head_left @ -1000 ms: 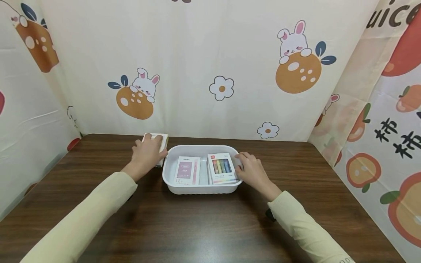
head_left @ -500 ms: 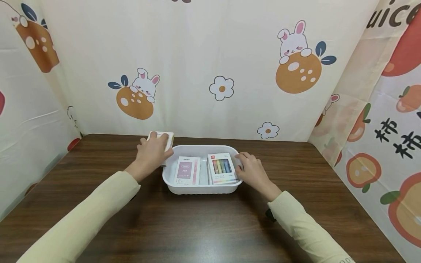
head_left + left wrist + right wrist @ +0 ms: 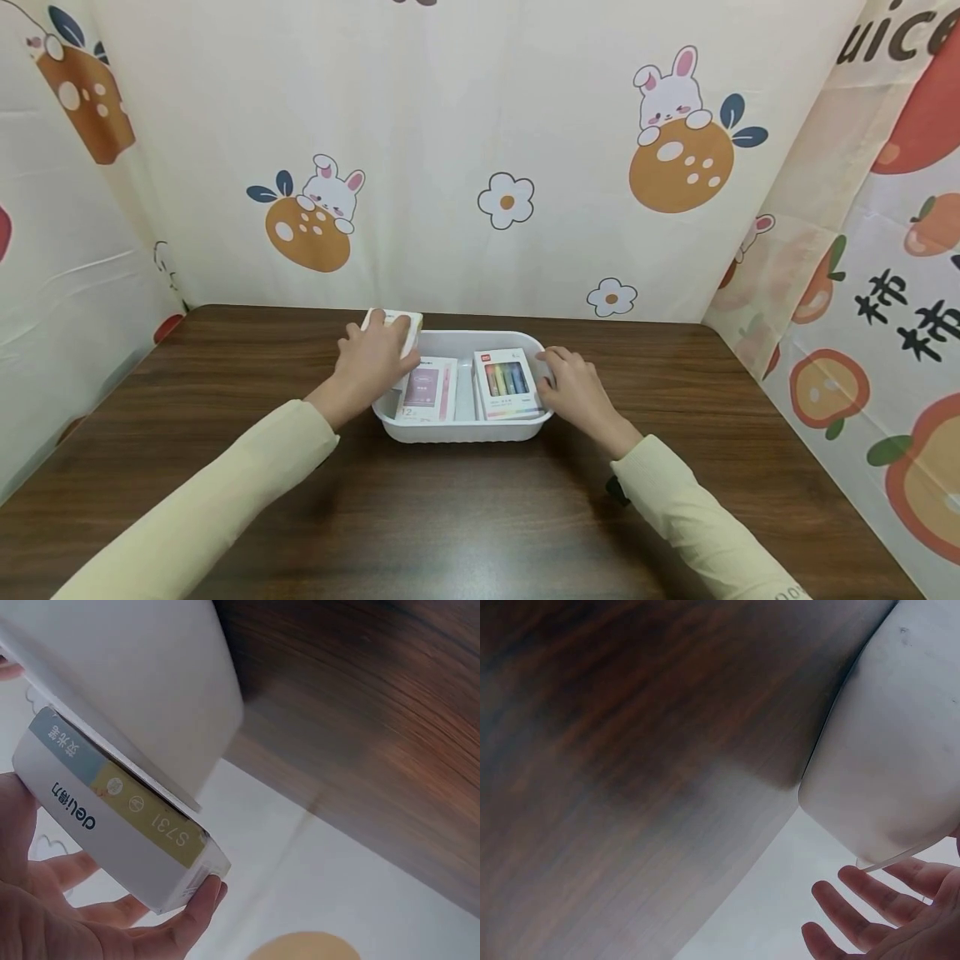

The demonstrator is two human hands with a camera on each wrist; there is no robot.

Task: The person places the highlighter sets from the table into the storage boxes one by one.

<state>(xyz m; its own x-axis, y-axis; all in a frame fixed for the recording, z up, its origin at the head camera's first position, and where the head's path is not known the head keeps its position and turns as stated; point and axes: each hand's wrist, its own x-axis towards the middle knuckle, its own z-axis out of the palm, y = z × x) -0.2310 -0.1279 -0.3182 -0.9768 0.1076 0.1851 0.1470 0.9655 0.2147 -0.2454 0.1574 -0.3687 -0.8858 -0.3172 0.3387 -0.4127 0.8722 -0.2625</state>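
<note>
My left hand grips a white box of highlighters by its sides. Its label strip is blue and yellow-green. In the head view this box stands tilted at the left rim of a white plastic tray, partly over the inside. Within the tray lie a pink-and-white box on the left and a box of colored sticks on the right. My right hand rests at the tray's right rim; the right wrist view shows its fingers spread and loosely extended, one touching the rim.
The tray stands on a dark wooden table near its back edge. A printed curtain hangs behind, and more printed cloth closes off the right side. Between the two boxes runs a narrow gap of bare tray floor.
My left hand has carried the box of highlighters rightward, from beside the tray to over its left rim. The right hand and the tray have stayed in place.
</note>
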